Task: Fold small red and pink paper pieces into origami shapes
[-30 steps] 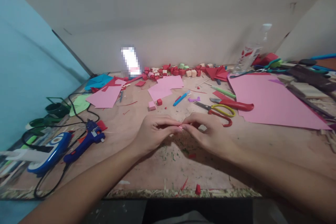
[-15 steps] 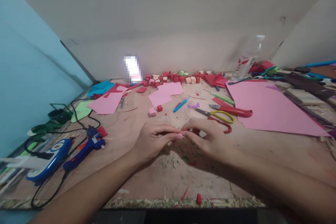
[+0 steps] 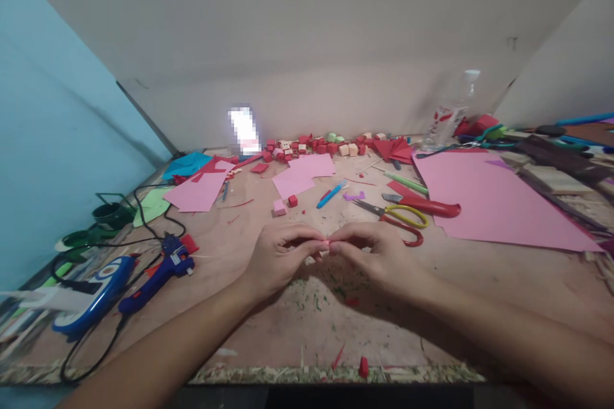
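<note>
Both my hands meet over the middle of the table, fingertips pinched together. Between them is a tiny pink piece (image 3: 327, 243), mostly covered by the fingers. My left hand (image 3: 283, 255) grips it from the left, and my right hand (image 3: 374, 252) from the right. Just beyond my hands lie a small pink cube (image 3: 279, 207) and a red cube (image 3: 292, 200). Scissors (image 3: 405, 214) with one yellow and one red handle lie close to my right hand, beside a red-handled cutter (image 3: 432, 206).
A blue glue gun (image 3: 156, 275) with its black cord lies at left. Pink sheets (image 3: 489, 204) cover the right side. Small cubes (image 3: 316, 144) line the back wall, between a lit phone (image 3: 245, 131) and a plastic bottle (image 3: 446, 118). A red piece (image 3: 363, 367) sits near the front edge.
My fingertips have drawn closer together around the pink piece, which shows less now. The view has shifted slightly; the things on the table lie as before.
</note>
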Motion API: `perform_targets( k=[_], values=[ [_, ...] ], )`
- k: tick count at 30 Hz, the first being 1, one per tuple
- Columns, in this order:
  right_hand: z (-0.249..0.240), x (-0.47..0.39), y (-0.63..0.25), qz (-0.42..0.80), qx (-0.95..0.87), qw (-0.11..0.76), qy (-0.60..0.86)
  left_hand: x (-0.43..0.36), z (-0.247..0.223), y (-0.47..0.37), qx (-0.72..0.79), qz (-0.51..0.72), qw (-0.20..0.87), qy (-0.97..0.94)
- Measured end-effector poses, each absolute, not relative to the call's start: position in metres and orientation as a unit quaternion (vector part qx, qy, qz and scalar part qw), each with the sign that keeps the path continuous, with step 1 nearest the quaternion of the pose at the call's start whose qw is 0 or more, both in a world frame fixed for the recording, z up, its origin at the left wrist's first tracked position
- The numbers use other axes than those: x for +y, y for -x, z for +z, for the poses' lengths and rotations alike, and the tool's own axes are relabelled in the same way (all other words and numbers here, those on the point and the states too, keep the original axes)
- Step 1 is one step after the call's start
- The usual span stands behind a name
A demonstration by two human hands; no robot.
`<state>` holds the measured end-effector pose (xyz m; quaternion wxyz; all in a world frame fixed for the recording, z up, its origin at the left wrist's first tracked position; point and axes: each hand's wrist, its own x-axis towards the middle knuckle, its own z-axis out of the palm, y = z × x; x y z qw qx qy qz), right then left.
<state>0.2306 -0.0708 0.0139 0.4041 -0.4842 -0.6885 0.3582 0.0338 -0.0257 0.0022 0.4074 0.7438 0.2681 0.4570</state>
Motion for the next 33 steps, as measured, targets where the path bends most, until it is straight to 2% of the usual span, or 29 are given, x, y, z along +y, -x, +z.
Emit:
perform_targets(
  k=[4, 6, 10, 13, 17, 24, 33],
  values=[
    [0.012, -0.069, -0.23, 0.44, -0.637, 0.408, 0.484, -0.029, -0.001, -0.036, 0.28, 0.457, 0.414, -0.736],
    [0.01, -0.067, -0.231, 0.486, -0.606, 0.411, 0.478, -0.026, -0.003, -0.034, 0.282, 0.455, 0.382, -0.753],
    [0.001, -0.061, -0.233, 0.543, -0.564, 0.397, 0.478, -0.015, -0.004, -0.027, 0.198, 0.43, 0.248, -0.846],
    [-0.004, -0.058, -0.233, 0.522, -0.575, 0.378, 0.503, -0.008, -0.002, -0.022, 0.132, 0.348, 0.148, -0.916],
    [-0.004, -0.056, -0.232, 0.513, -0.584, 0.344, 0.527, -0.008, 0.0, -0.018, 0.133, 0.276, 0.069, -0.949],
    [-0.008, -0.053, -0.234, 0.56, -0.558, 0.361, 0.495, -0.012, -0.007, -0.02, 0.165, 0.242, 0.05, -0.955],
    [-0.001, -0.055, -0.233, 0.63, -0.487, 0.377, 0.473, -0.019, -0.005, -0.024, 0.161, 0.259, 0.068, -0.95]
  ],
)
